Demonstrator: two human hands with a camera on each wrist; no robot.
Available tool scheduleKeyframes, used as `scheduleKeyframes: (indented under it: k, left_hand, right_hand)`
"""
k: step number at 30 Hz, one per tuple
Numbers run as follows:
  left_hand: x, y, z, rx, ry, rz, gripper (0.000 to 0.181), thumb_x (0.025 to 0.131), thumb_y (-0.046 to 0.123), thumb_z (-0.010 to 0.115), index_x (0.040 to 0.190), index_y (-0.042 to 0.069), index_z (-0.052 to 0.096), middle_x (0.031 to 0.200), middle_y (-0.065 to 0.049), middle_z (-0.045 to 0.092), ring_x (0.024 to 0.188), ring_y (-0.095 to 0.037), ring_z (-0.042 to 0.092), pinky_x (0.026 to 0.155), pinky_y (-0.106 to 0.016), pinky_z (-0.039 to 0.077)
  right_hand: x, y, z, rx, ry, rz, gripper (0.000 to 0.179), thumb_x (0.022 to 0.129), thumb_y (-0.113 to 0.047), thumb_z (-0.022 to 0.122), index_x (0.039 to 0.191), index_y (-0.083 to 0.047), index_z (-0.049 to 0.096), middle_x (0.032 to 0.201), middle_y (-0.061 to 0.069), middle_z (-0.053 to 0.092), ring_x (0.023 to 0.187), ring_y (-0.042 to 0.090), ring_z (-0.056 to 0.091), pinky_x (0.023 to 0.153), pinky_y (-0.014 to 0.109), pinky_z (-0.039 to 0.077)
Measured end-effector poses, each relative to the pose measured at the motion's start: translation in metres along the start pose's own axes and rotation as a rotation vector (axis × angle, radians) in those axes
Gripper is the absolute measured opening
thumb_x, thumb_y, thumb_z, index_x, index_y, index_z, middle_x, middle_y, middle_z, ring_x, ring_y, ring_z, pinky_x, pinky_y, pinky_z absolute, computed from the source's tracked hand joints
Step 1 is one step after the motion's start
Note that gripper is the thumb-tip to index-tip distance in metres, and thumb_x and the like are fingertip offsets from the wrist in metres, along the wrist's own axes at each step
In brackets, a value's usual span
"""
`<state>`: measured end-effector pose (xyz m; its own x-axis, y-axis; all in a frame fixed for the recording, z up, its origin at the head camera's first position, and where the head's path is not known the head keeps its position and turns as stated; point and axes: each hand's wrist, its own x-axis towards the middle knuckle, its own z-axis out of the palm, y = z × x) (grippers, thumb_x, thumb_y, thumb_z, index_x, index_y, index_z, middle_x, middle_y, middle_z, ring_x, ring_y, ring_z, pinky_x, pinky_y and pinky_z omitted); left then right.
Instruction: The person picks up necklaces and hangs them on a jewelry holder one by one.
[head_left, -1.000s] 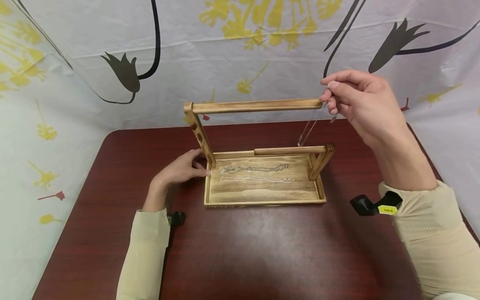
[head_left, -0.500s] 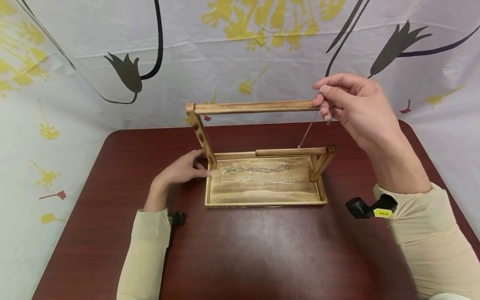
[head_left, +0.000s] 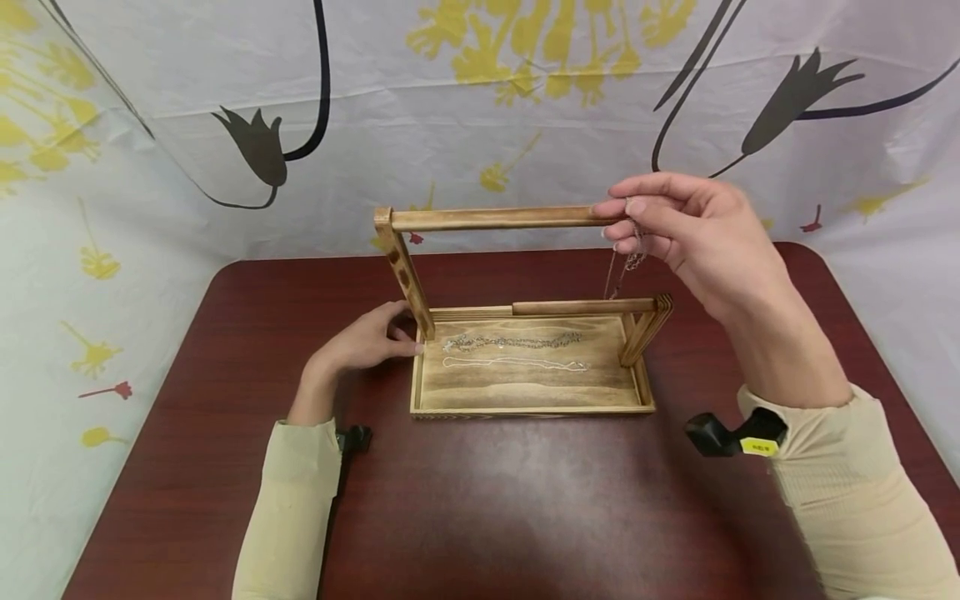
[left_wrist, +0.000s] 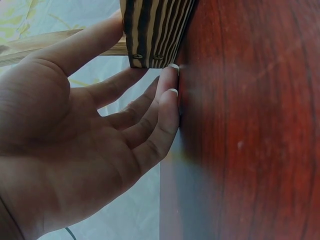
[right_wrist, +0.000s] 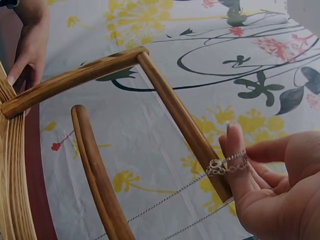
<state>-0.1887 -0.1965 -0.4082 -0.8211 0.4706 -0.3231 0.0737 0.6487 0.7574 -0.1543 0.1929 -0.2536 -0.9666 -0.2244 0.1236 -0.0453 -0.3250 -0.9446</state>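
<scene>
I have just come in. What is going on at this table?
A person's right hand pinches a thin chain beside the upper bar of a wooden stand, part of it hanging down. The left hand holds the stand's left end. Two other chains lie in its tray.

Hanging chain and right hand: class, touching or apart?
Touching. The right wrist view shows the hanging chain draped across a finger of the right hand.
</scene>
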Motion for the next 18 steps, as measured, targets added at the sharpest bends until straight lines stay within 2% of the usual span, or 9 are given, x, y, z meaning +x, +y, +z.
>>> scheduleKeyframes:
  k: [5,12,18]
  left_hand:
    - [0.0,0.001,0.001,0.002,0.004,0.012,0.071,0.092,0.017,0.074,0.149,0.0,0.036,0.135,-0.019,0.051,0.1,-0.026,0.065,0.086,-0.039,0.049]
    - [0.001,0.001,0.0,-0.015,-0.002,0.013,0.069,0.092,0.016,0.073,0.148,-0.001,0.037,0.141,-0.02,0.047,0.103,-0.027,0.065,0.087,-0.041,0.049]
    - [0.001,0.0,0.0,-0.009,-0.005,0.004,0.074,0.092,0.019,0.073,0.151,-0.001,0.033,0.14,-0.021,0.048,0.103,-0.027,0.064,0.087,-0.041,0.049]
  right_hand:
    - [0.001,-0.002,0.002,-0.02,0.028,-0.023,0.029,0.094,0.0,0.065,0.12,0.013,0.061,0.105,0.023,0.07,0.077,0.022,0.066,0.068,0.024,0.055]
    - [0.005,-0.001,0.007,-0.036,0.019,-0.03,0.026,0.095,0.0,0.065,0.117,0.014,0.062,0.103,0.023,0.071,0.072,0.022,0.064,0.067,0.025,0.055]
    - [0.009,0.0,0.015,-0.07,0.014,-0.021,0.027,0.095,-0.002,0.065,0.117,0.013,0.061,0.104,0.021,0.072,0.073,0.021,0.067,0.067,0.025,0.055]
